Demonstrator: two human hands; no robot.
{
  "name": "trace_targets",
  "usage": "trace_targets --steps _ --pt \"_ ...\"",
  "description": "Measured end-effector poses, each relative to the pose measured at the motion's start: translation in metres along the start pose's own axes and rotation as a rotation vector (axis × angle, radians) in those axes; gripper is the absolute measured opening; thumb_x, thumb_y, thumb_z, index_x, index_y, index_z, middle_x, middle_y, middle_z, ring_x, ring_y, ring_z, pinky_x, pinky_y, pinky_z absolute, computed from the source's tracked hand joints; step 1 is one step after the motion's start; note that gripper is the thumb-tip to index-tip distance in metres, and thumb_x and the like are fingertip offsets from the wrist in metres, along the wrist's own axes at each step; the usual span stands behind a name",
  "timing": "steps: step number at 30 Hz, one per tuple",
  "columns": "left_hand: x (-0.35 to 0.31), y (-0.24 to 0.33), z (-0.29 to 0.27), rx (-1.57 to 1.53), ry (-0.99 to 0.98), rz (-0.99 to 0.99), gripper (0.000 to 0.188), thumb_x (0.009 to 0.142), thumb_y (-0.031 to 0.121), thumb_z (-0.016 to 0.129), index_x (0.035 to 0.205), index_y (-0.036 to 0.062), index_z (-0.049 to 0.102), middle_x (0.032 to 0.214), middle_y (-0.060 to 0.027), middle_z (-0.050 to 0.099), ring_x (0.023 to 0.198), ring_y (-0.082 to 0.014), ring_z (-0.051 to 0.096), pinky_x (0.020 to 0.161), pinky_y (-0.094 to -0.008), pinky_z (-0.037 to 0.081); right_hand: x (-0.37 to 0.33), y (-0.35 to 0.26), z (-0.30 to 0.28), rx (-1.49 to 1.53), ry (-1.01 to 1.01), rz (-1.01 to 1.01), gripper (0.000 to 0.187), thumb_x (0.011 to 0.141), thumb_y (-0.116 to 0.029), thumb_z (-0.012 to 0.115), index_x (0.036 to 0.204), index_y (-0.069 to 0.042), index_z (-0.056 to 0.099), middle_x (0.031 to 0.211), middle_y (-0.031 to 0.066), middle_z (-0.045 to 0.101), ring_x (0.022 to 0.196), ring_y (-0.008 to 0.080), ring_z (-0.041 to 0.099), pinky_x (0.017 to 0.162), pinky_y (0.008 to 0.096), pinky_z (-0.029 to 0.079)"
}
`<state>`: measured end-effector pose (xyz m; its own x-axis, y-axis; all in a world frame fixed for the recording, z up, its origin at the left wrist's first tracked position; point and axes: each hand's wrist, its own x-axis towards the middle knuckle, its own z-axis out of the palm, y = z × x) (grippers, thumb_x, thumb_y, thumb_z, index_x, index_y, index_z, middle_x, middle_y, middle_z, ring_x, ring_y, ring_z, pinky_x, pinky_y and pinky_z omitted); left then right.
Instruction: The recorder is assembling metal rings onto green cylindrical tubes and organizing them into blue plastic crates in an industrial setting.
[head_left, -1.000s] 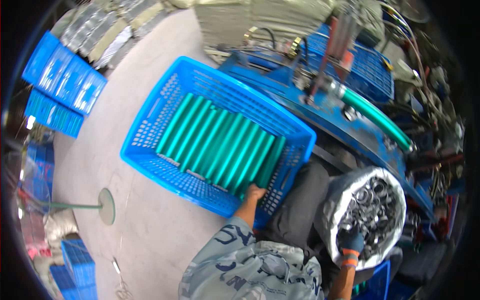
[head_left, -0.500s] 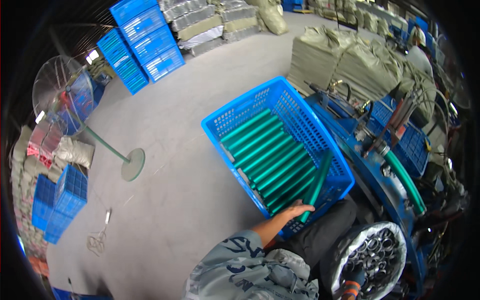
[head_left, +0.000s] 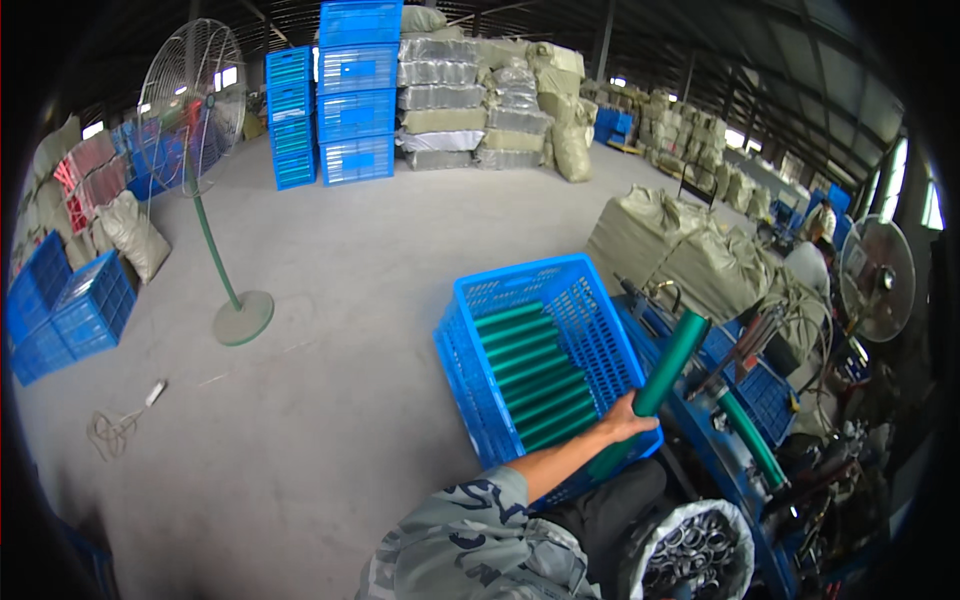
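Observation:
My left hand (head_left: 626, 420) is closed around a shiny green tube (head_left: 674, 360), which stands tilted above the near right corner of a blue plastic crate (head_left: 618, 345). Several more green tubes (head_left: 535, 375) lie side by side inside that crate. Close to my legs is a container lined with a white bag (head_left: 742, 535), full of dark metal rings (head_left: 690, 560). My right hand is out of the picture. Another green tube (head_left: 752, 438) sits on the blue machine bench (head_left: 700, 425) to the right.
A pedestal fan (head_left: 243, 318) stands on the floor at left, near a cable with a white power strip (head_left: 156, 392). Stacked blue crates (head_left: 358, 110) and wrapped bales (head_left: 440, 100) rise at the back. Large sacks (head_left: 690, 250) flank the bench; a person (head_left: 808, 262) is beyond.
My left hand has lifted the green tube out of the crate, up and to the right. My right hand, earlier gloved among the rings, has left the picture. The view has tilted upward.

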<state>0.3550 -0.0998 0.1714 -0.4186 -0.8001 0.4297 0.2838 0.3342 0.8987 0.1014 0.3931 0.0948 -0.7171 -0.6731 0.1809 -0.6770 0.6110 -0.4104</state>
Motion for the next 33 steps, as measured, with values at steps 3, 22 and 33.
trace_targets --steps 3,22,33 --pt "-0.017 0.052 0.024 -0.011 -0.144 -0.015 0.076 0.083 0.030 0.098 0.145 -0.0012 0.067 0.131 -0.0140 0.075 0.126 -0.0273 0.069 0.112 -0.0428 0.055 -0.028 -0.002 -0.027 0.079 0.045 0.049 0.039 0.107 -0.039 0.074 0.139 -0.017 0.077 0.116 0.0131 0.082 0.101 0.0427 0.074 0.084 0.0555 0.059" --pt "0.005 0.065 0.064 0.056 -0.309 -0.081 0.091 0.084 0.043 0.100 0.154 -0.0013 0.063 0.142 -0.0180 0.073 0.134 -0.0295 0.068 0.119 -0.0427 0.051 -0.040 0.008 -0.057 0.669 -0.103 0.271 0.034 0.110 -0.038 0.070 0.134 -0.016 0.078 0.110 0.0103 0.081 0.090 0.0356 0.070 0.075 0.0489 0.056" --pt "-0.023 0.131 0.063 0.369 -0.653 0.113 0.081 0.080 0.036 0.093 0.149 0.0049 0.063 0.123 -0.0212 0.079 0.120 -0.0409 0.077 0.101 -0.0497 0.060 -0.045 -0.009 -0.074 0.996 -0.193 0.327 0.032 0.111 -0.037 0.067 0.130 -0.015 0.079 0.106 0.0087 0.080 0.083 0.0314 0.067 0.070 0.0450 0.054"
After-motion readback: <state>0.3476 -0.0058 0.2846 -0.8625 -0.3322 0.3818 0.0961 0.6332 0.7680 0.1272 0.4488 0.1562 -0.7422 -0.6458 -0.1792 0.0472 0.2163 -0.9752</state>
